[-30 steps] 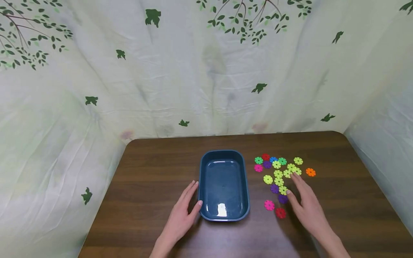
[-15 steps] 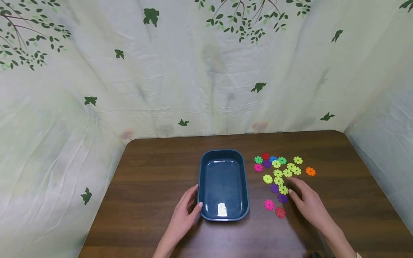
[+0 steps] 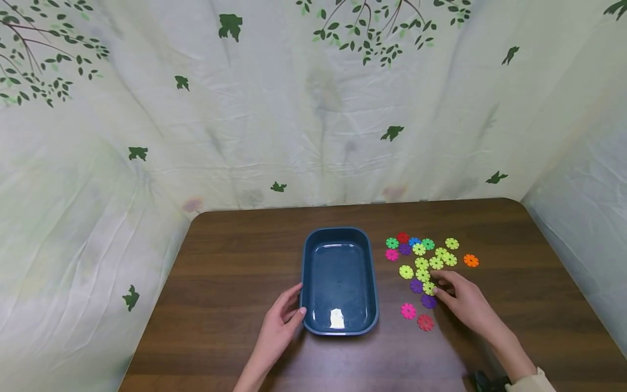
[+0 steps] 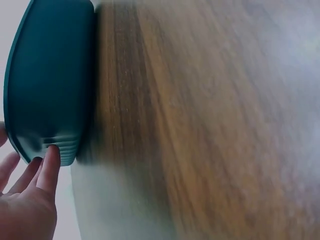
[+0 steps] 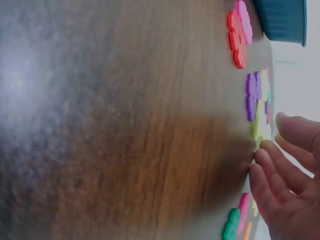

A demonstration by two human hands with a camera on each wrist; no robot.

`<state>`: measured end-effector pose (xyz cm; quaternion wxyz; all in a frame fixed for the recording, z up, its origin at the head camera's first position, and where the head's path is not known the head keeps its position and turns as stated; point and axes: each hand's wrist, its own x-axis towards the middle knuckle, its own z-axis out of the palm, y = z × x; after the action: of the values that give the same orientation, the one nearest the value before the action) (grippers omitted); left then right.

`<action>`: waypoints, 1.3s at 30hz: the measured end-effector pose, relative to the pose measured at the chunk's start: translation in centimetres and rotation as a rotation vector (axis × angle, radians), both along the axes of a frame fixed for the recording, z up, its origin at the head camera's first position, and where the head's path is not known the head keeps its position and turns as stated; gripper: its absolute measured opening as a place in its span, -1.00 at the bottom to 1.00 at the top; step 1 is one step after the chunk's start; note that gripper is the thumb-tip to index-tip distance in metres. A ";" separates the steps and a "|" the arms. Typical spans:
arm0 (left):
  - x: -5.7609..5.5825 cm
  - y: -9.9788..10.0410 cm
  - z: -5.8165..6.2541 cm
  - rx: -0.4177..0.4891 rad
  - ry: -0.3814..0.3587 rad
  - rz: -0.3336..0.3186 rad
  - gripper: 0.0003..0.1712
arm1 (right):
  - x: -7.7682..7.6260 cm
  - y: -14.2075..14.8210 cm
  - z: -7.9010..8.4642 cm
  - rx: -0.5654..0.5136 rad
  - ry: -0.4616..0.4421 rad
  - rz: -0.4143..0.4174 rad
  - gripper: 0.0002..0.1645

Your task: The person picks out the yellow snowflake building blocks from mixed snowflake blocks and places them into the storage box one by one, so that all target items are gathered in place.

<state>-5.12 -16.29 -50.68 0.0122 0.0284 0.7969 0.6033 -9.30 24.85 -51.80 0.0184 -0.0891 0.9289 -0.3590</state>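
Observation:
A deep blue plastic tray (image 3: pixel 339 277) with rounded corners sits on the wooden table. My left hand (image 3: pixel 279 326) rests against its left side, the thumb at the rim and a fingertip (image 4: pixel 52 152) on the outer wall. My right hand (image 3: pixel 465 305) is low over a cluster of flat flower-shaped discs right of the tray. Its thumb is at the edge of a yellow-green flower disc (image 3: pixel 428 288), and its bent index finger is just beyond, a gap showing between them. Purple flower discs (image 3: pixel 428 301) lie beside and below that disc.
Other yellow-green, green, blue, red and pink discs (image 3: pixel 392 255) lie loosely grouped, some overlapping. An orange disc (image 3: pixel 471 261) lies apart on the right. Nearest the front are a pink disc (image 3: pixel 408 311) and a red disc (image 3: pixel 425 323). A leaf-printed cloth (image 3: pixel 323 136) hangs behind the table.
My right hand has drawn back from the upper yellow-green discs toward a lower one, its fingers now more bent. The left hand has shifted slightly down along the tray's side.

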 end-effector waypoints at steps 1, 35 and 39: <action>-0.1 -0.1 -0.2 0.012 -0.014 0.001 -0.41 | -0.1 0.0 -0.1 0.000 -0.004 0.001 -0.51; -0.2 -0.4 -1.1 0.095 -0.047 0.030 -0.43 | -0.7 -0.5 -0.6 0.044 0.082 -0.045 -0.69; -0.2 -0.4 -1.2 0.104 -0.036 0.034 -0.43 | -0.7 -0.4 -0.5 0.039 0.087 -0.064 -0.74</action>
<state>-5.36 -16.67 -51.89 0.0149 0.0045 0.7645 0.6444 -10.00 24.41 -52.32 -0.0319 -0.0743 0.9381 -0.3369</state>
